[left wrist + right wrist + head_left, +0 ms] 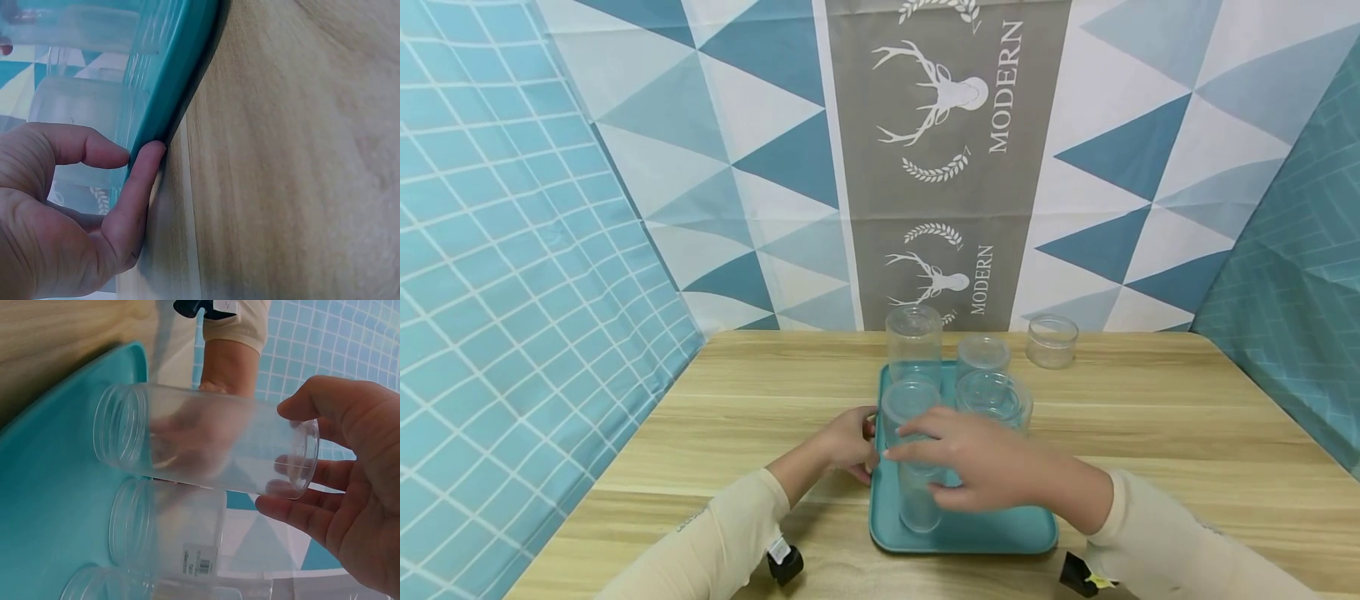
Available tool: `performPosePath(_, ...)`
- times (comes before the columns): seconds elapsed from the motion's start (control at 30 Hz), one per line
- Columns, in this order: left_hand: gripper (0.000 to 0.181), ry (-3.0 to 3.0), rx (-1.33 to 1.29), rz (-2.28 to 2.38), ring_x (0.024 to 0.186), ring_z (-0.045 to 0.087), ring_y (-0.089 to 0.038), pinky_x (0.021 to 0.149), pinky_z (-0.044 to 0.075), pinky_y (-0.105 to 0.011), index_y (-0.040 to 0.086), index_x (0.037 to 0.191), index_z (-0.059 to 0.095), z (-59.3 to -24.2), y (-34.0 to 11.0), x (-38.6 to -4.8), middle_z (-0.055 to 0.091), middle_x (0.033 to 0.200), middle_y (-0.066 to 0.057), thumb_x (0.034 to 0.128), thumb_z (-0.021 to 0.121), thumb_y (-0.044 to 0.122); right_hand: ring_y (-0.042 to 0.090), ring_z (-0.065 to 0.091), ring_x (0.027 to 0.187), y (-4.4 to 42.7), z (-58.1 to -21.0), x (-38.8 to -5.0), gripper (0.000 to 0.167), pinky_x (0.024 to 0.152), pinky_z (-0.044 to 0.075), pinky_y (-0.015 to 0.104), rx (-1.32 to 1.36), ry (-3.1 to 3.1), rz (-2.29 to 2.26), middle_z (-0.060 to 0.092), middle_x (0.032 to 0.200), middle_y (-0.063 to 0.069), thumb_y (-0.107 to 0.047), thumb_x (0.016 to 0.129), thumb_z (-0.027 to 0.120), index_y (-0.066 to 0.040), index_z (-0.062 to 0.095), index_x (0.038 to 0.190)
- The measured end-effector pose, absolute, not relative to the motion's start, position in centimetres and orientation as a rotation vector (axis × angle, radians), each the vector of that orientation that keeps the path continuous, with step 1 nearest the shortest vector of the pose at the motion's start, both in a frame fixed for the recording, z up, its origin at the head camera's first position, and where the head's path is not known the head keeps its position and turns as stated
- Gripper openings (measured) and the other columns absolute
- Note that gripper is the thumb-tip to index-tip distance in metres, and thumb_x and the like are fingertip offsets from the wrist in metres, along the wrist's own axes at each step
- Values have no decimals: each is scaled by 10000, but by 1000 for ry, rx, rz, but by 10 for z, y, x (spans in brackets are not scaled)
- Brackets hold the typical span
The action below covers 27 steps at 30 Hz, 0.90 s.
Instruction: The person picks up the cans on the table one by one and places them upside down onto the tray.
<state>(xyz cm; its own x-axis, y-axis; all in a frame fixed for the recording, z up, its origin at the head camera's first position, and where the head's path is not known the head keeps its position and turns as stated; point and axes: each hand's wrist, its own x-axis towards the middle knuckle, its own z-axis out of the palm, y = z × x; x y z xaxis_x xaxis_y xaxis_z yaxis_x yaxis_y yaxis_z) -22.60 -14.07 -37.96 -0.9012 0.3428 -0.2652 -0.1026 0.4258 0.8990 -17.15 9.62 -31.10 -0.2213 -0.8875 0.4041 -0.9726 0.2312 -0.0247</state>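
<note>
At the left side of a teal tray (985,537), my left hand (848,442) pinches the rim; the left wrist view shows its fingertips at the tray edge (181,75). My right hand (981,458) is over the near part of the tray. In the right wrist view, this hand (359,481) holds a tall clear jar (206,440) round its closed end, with the threaded mouth down at the tray. Behind it stands another clear jar (912,400), partly hidden by my right hand. A jar with a barcode label (199,559) also stands mouth down.
Toward the back of the tray are a tall clear jar (913,342), a shorter one (983,354) and a wide one (994,396). A low clear jar (1051,342) stands on the wooden table (1150,417) at the back right. Patterned cloth hangs behind.
</note>
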Motion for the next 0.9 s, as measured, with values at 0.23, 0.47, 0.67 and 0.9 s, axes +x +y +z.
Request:
performPosePath(0.23,935,2272,207,1486,756,626,-271,597,594,-404,-40,1506,251,-382,-141,-227,474,1073,-180,638,561,-196,213,526,1213,89,-316,-170,505,929,504,314,1738,-2240,350,557,1342,62,-179,867,726,-171,566,1346)
performPosePath(0.47,873,2289,184,1516,750,610,-259,587,593,-403,-39,1496,287,-384,-140,-225,483,1071,-174,683,588,-142,224,502,1249,84,-314,-169,501,922,512,317,1705,-2335,340,525,1386,71,-237,896,717,-196,555,1369)
performPosePath(0.67,845,2313,162,1549,766,608,-255,580,592,-398,-39,1482,325,-386,-139,-225,493,1058,-169,685,586,-139,250,514,1240,84,-314,-170,505,947,501,345,1708,-2331,363,520,1380,110,-235,882,737,-178,563,1353)
performPosePath(0.9,809,2343,126,1568,781,623,-263,574,591,-385,-43,1462,366,-387,-135,-226,503,1082,-163,698,613,-138,254,516,1239,87,-315,-171,514,955,497,346,1692,-2310,371,520,1378,118,-253,865,757,-172,574,1338)
